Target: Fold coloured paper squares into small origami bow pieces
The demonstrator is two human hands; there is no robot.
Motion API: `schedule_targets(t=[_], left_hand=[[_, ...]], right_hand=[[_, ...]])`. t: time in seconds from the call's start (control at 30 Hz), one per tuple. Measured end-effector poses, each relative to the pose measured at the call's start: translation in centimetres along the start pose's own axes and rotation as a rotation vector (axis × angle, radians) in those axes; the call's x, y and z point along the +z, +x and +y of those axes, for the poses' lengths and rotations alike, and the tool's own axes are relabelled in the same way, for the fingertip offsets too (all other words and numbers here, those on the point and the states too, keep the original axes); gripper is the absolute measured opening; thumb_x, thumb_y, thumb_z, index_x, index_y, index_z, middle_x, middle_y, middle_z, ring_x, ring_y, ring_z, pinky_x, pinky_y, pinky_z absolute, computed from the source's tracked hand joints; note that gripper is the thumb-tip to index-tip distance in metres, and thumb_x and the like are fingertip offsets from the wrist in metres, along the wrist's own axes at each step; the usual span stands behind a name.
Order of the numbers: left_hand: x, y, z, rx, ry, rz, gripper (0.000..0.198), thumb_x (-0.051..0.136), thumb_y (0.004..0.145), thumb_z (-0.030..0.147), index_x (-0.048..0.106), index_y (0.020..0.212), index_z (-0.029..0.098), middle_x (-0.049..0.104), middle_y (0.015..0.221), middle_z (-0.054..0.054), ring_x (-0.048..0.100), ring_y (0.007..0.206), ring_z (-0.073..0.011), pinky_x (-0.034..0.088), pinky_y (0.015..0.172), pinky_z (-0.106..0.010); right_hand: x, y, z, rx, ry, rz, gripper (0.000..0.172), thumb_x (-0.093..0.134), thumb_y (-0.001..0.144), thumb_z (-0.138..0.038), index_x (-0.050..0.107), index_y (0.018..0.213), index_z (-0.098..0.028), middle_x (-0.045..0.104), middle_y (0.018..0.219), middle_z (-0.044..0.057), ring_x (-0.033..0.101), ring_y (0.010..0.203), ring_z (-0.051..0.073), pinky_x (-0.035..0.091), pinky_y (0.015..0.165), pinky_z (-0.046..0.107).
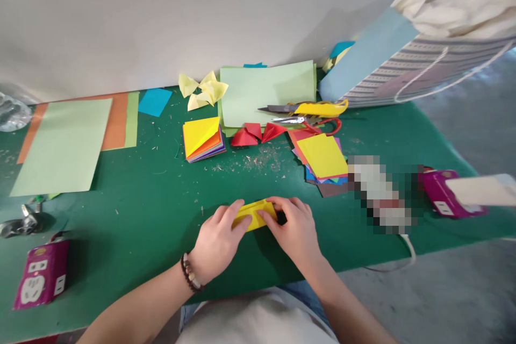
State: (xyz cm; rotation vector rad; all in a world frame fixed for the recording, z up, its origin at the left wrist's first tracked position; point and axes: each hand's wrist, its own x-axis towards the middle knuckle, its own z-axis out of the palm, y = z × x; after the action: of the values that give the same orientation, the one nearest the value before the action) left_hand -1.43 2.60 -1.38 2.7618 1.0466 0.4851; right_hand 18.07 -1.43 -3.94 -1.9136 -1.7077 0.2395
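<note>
A folded strip of yellow paper (pixel 255 215) lies near the front edge of the green table (pixel 161 236). My left hand (pixel 220 236) grips its left end, thumb on top and fingers at the far edge. At the right end, my right hand (pixel 294 226) pinches the strip between thumb and forefinger. Beyond my hands sit a stack of coloured squares (pixel 202 138) with a yellow sheet on top, folded red pieces (pixel 245 135) and a fanned pile of coloured squares (pixel 323 156).
Yellow-handled scissors (pixel 322 108) and red-handled scissors (pixel 332 127) overlap pale green sheets (pixel 262 86). Purple boxes (pixel 42 274) stand at both sides. A striped bag (pixel 387 67) stands back right. Cream folded pieces (pixel 212 88) lie near the wall; large sheets (pixel 66 145) lie left.
</note>
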Motion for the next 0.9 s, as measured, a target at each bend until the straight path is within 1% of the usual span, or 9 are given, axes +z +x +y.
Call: schedule_targets(t=[0.07, 0.13, 0.2, 0.3, 0.47, 0.67, 0.73, 0.9], left_hand=[[0.1, -0.2, 0.4, 0.053, 0.047, 0.033, 0.023, 0.044, 0.094, 0.015, 0.064, 0.104, 0.019, 0.062, 0.118, -0.008, 0.060, 0.097, -0.0223, 0.056, 0.079, -0.036], [0.2, -0.5, 1.0, 0.136, 0.030, 0.030, 0.023, 0.043, 0.096, 0.017, 0.064, 0.106, 0.016, 0.064, 0.114, -0.008, 0.058, 0.101, -0.0208, 0.053, 0.085, -0.034], [0.4, -0.7, 1.6, 0.192, 0.013, -0.001, 0.026, 0.041, 0.098, 0.017, 0.063, 0.110, 0.013, 0.065, 0.114, -0.009, 0.057, 0.106, -0.0187, 0.051, 0.090, -0.031], [0.8, -1.0, 2.2, 0.167, 0.025, -0.029, 0.029, 0.037, 0.099, 0.017, 0.062, 0.112, 0.011, 0.064, 0.118, -0.008, 0.056, 0.111, -0.0190, 0.047, 0.097, -0.033], [1.0, -1.2, 2.7, 0.126, 0.052, -0.060, 0.035, 0.031, 0.099, 0.016, 0.059, 0.120, 0.012, 0.064, 0.120, -0.007, 0.057, 0.112, -0.0195, 0.044, 0.104, -0.036], [1.4, -1.6, 3.0, 0.096, 0.117, -0.162, 0.035, 0.043, 0.096, 0.020, 0.056, 0.126, 0.011, 0.059, 0.129, -0.007, 0.052, 0.121, -0.0261, 0.042, 0.107, -0.040], [1.5, -1.7, 3.1, 0.093, 0.124, -0.186, 0.036, 0.043, 0.095, 0.022, 0.055, 0.127, 0.010, 0.057, 0.130, -0.007, 0.049, 0.124, -0.0275, 0.041, 0.108, -0.040], [1.6, -1.8, 3.1, 0.097, 0.119, -0.180, 0.037, 0.042, 0.096, 0.023, 0.054, 0.129, 0.010, 0.057, 0.131, -0.007, 0.048, 0.126, -0.0277, 0.040, 0.110, -0.041]], right_hand=[[0.3, 0.0, 0.0, -0.035, -0.035, 0.018, 0.030, 0.056, 0.088, -0.045, 0.063, 0.098, -0.018, 0.063, 0.067, 0.001, 0.056, 0.071, 0.019, 0.038, 0.068, 0.033], [0.5, 0.0, 0.2, -0.056, -0.049, 0.032, 0.029, 0.056, 0.089, -0.044, 0.063, 0.099, -0.017, 0.062, 0.066, 0.000, 0.055, 0.070, 0.018, 0.037, 0.068, 0.032], [0.7, -0.1, 0.3, -0.069, -0.058, 0.039, 0.028, 0.056, 0.089, -0.043, 0.063, 0.098, -0.017, 0.062, 0.066, 0.000, 0.055, 0.070, 0.018, 0.036, 0.068, 0.031], [0.8, 0.0, 0.4, -0.074, -0.071, 0.039, 0.029, 0.057, 0.089, -0.044, 0.063, 0.098, -0.017, 0.062, 0.066, 0.000, 0.054, 0.069, 0.019, 0.035, 0.068, 0.031], [0.8, 0.3, 0.2, -0.071, -0.084, 0.038, 0.032, 0.054, 0.089, -0.047, 0.064, 0.096, -0.017, 0.059, 0.062, 0.000, 0.053, 0.066, 0.019, 0.034, 0.066, 0.031], [1.0, 0.3, 0.3, -0.059, -0.086, 0.038, 0.033, 0.055, 0.089, -0.048, 0.064, 0.096, -0.017, 0.060, 0.061, 0.000, 0.053, 0.066, 0.019, 0.034, 0.066, 0.031], [1.0, 0.3, 0.3, -0.062, -0.088, 0.044, 0.033, 0.056, 0.088, -0.048, 0.064, 0.096, -0.017, 0.060, 0.062, 0.000, 0.053, 0.066, 0.019, 0.033, 0.066, 0.031], [1.0, 0.3, 0.3, -0.064, -0.098, 0.048, 0.031, 0.057, 0.088, -0.047, 0.064, 0.095, -0.018, 0.060, 0.062, 0.000, 0.053, 0.066, 0.018, 0.033, 0.065, 0.031]])
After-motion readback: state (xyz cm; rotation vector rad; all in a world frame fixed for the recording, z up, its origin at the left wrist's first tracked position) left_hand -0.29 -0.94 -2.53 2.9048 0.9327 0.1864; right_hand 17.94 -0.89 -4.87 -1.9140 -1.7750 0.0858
